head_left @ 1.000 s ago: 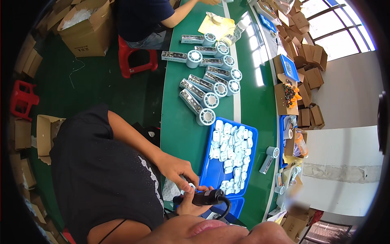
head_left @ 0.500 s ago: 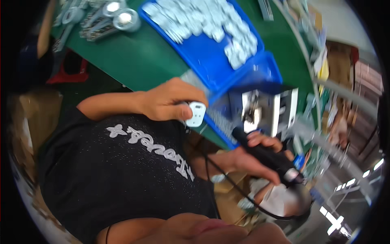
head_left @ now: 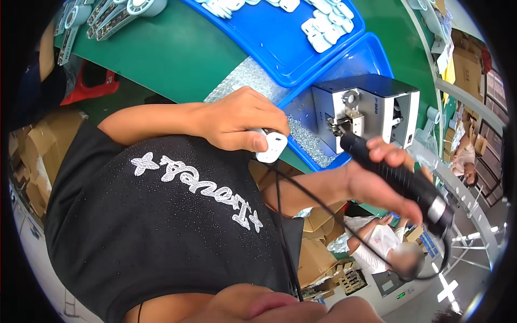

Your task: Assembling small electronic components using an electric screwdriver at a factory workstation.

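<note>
My left hand grips a small white plastic part at the near edge of the green table. My right hand holds a black electric screwdriver by its barrel, tip pointing at the front of a grey screw feeder machine. The feeder stands in a blue tray with a heap of small metal screws beside it. A black cable runs down from the tool across my black shirt.
A second blue tray holds several white parts. Grey and white assemblies lie at the far left of the table. Cardboard boxes sit below the table. Another person sits at the lower right.
The view has tilted down and closer to my hands. My right hand has brought the screwdriver up toward the feeder. My left hand keeps the white part at the table edge.
</note>
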Demonstrator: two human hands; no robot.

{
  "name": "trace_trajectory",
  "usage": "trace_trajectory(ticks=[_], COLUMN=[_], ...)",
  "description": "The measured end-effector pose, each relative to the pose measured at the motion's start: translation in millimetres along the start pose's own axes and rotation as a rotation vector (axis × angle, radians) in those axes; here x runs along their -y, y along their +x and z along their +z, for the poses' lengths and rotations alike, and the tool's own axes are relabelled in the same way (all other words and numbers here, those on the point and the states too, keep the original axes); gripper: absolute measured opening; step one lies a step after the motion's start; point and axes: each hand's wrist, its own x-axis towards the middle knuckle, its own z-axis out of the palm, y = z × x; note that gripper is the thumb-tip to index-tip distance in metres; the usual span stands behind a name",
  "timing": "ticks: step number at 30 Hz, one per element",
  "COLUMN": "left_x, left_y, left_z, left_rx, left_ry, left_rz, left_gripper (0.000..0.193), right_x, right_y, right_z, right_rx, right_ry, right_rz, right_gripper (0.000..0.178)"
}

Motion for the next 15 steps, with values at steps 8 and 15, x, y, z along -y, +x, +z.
trace_trajectory(ticks=[8,15], left_x=[1.4,5.6], left_y=[2.7,1.4], left_z=[2.3,6.4], left_rx=[-0.073,-0.106], left_ry=[-0.001,-0.024], left_rz=[0.045,0.077], left_gripper=[0.063,0.060], right_x=[94.9,107.9], right_y=[-33.7,-38.4], right_z=[-1.8,13.1], right_rx=[0.560,0.664], right_ry=[0.168,0.257], right_rz=[-0.041,0.198], right_gripper=[0.051,0.031])
